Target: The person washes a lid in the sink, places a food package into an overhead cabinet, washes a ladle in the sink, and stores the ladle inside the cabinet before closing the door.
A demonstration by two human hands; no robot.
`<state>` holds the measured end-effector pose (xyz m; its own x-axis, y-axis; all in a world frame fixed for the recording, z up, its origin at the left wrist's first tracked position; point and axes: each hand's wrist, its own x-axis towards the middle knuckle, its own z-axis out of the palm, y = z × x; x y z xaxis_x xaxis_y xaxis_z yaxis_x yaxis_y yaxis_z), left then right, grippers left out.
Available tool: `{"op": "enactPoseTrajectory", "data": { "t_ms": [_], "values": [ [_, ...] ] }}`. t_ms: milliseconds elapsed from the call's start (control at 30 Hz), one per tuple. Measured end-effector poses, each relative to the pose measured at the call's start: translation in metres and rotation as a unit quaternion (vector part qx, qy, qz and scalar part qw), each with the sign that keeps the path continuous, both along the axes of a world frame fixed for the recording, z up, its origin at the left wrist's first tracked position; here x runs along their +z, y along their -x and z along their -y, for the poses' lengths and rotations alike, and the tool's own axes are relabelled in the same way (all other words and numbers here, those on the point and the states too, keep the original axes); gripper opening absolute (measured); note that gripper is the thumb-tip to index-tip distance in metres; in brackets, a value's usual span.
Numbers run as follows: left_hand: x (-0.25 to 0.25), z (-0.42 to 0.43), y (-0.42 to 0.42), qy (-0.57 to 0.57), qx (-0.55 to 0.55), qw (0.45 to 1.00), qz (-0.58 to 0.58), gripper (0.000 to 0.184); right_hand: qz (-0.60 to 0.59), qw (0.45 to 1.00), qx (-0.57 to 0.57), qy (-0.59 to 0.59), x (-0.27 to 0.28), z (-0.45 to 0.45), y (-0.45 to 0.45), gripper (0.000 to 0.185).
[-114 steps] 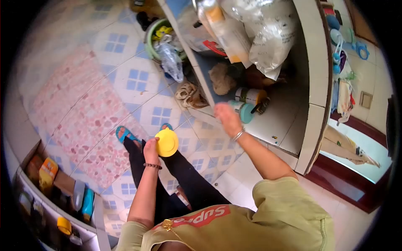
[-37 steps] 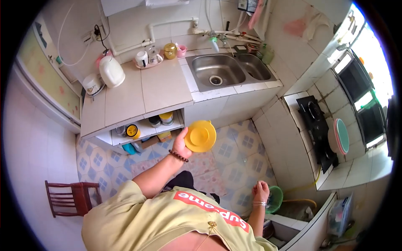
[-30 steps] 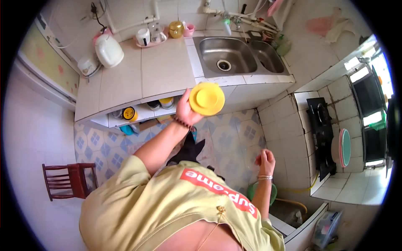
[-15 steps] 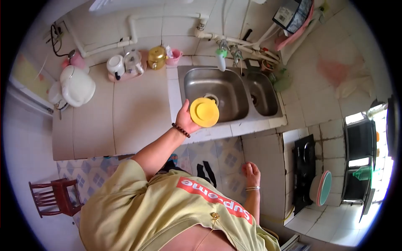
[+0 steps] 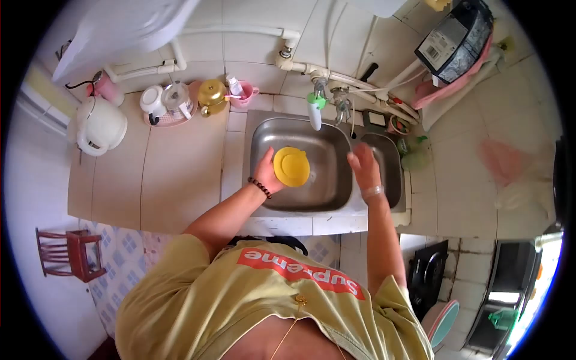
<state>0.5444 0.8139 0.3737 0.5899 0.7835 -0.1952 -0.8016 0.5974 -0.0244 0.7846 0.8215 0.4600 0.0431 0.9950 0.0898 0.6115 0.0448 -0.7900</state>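
Observation:
My left hand (image 5: 268,170) grips a yellow round dish (image 5: 292,167) by its left edge, with the thumb pointing up. A smaller raised disc shows on the face of the dish turned towards me, and a small tab sticks out at its upper right. The dish is held over the large basin of the steel sink (image 5: 327,201). Slightly blurred, my right hand (image 5: 366,168) hovers near the divider between the two basins. It is open with nothing in it, apart from the dish.
Behind the sink are a faucet with a white-green filter (image 5: 315,111) and a second tap (image 5: 342,108). On the left counter stand a white kettle (image 5: 103,127), a tray with cups (image 5: 165,107), a golden teapot (image 5: 212,96) and a pink cup (image 5: 243,95). A green bottle (image 5: 414,155) is right of the sink.
My right hand has risen from beside my body to above the sink. My left hand still holds the dish, now further over the large basin. The view has moved closer to the sink.

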Motion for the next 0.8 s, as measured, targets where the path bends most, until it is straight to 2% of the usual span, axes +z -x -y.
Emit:
{"op": "enactPoseTrajectory", "data": {
  "t_ms": [33, 100, 200, 267, 300, 367, 467, 533, 567, 633, 667, 700, 767, 800],
  "values": [
    [-0.002, -0.007, -0.013, 0.006, 0.006, 1.0, -0.006, 0.06, 0.042, 0.999, 0.006, 0.004, 0.013, -0.025, 0.004, 0.059],
    [-0.007, -0.024, -0.041, 0.012, -0.008, 1.0, -0.021, 0.06, 0.102, 0.993, 0.031, -0.043, 0.006, -0.078, -0.001, 0.063],
    [-0.014, -0.045, -0.078, 0.049, 0.019, 0.998, -0.021, 0.057, 0.148, 0.986, 0.074, 0.023, 0.011, -0.122, 0.008, 0.063],
    [-0.032, -0.062, -0.099, 0.046, 0.052, 0.998, -0.003, 0.053, 0.255, 0.956, 0.112, 0.097, 0.019, -0.131, 0.015, 0.057],
    [-0.032, -0.067, -0.105, 0.053, 0.056, 0.997, -0.007, 0.053, 0.25, 0.956, 0.117, 0.103, 0.01, -0.137, 0.009, 0.057],
    [-0.03, -0.073, -0.114, 0.085, 0.045, 0.995, -0.002, 0.051, 0.247, 0.957, 0.146, -0.026, -0.009, -0.141, -0.004, 0.044],
    [-0.034, -0.087, -0.125, 0.091, 0.045, 0.995, -0.016, 0.042, 0.247, 0.956, 0.154, -0.016, -0.012, -0.145, -0.007, 0.044],
    [-0.062, -0.098, -0.13, 0.088, 0.042, 0.995, -0.013, 0.038, 0.243, 0.955, 0.167, -0.003, -0.007, -0.142, -0.007, 0.044],
    [-0.093, -0.103, -0.134, -0.112, 0.064, 0.962, -0.241, 0.038, 0.246, 0.956, 0.163, 0.001, -0.006, -0.141, -0.007, 0.044],
    [-0.084, -0.107, -0.138, -0.305, 0.082, 0.842, -0.438, 0.039, 0.249, 0.952, 0.175, 0.016, 0.002, -0.141, -0.005, 0.045],
    [-0.079, -0.109, -0.137, -0.153, 0.06, 0.952, -0.257, 0.036, 0.246, 0.954, 0.165, 0.045, 0.007, -0.139, -0.004, 0.046],
    [-0.069, -0.107, -0.135, 0.01, 0.034, 0.998, -0.06, 0.033, 0.249, 0.953, 0.167, 0.049, 0.005, -0.136, -0.007, 0.046],
    [-0.067, -0.104, -0.133, 0.016, 0.028, 0.998, -0.05, 0.033, 0.065, 0.982, 0.177, 0.003, -0.003, -0.132, -0.015, 0.046],
    [-0.066, -0.104, -0.133, 0.017, 0.023, 0.999, -0.039, 0.033, -0.136, 0.979, 0.149, -0.005, -0.018, -0.125, -0.019, 0.049]
  ]
}}
